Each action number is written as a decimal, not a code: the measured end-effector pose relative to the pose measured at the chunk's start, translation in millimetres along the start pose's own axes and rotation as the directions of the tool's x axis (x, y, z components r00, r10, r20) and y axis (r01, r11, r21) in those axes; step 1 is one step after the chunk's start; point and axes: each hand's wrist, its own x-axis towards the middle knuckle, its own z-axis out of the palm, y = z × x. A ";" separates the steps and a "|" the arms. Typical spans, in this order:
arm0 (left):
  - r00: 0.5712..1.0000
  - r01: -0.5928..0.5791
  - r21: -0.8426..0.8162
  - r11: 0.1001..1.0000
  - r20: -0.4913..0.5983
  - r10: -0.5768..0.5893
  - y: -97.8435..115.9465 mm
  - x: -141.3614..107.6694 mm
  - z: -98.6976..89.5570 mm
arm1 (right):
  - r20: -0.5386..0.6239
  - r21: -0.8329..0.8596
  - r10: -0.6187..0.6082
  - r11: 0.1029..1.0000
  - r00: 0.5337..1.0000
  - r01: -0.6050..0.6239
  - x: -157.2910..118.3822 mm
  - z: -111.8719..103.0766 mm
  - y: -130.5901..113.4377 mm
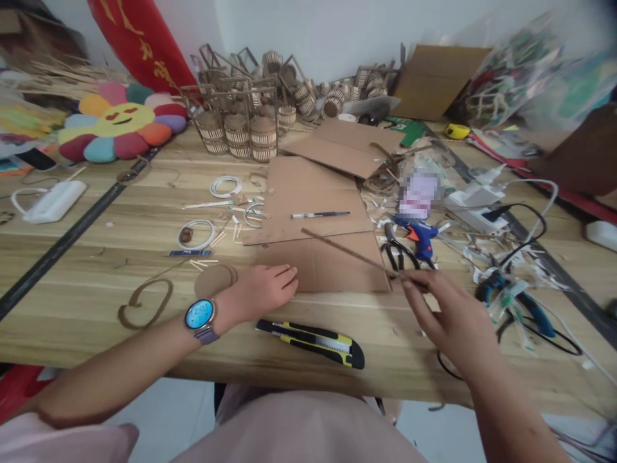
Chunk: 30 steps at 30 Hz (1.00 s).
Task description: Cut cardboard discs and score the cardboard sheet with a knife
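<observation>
My left hand lies flat, fingers stretched out, on the near left part of a cardboard sheet. Beside it is a round cardboard disc. Between thumb and fingers, my right hand pinches one end of a thin brown strip, which slants over the cardboard to the left. A pen rests farther back on the sheet. Nearest the table's front edge is a yellow and black utility knife. A loose curled brown strip sits left of my left hand.
A blue glue gun, black-handled pliers, blue-handled pliers and a power strip with cables crowd the right side. White rings and small sticks lie left. Several small baskets and a cardboard box stand behind.
</observation>
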 end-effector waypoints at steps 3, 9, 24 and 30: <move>0.978 0.156 0.064 0.986 -0.153 -0.145 0.0 -19.0 -5.4 | -0.079 -0.071 0.021 0.997 0.997 -0.027 24.6 14.6 8.8; 0.828 0.542 -0.087 0.836 -0.110 -0.549 15.0 -59.7 1.8 | -0.043 -0.133 -0.022 0.991 0.999 0.016 80.2 49.4 18.1; 0.657 0.736 -0.325 0.594 0.127 -0.744 24.8 -45.5 18.9 | 0.204 0.094 -0.255 0.966 0.945 0.241 33.8 98.5 -19.0; 0.512 0.842 -0.376 0.387 0.332 -0.792 19.7 -30.1 9.5 | 0.210 0.109 -0.225 0.973 0.952 0.206 28.2 105.9 -19.9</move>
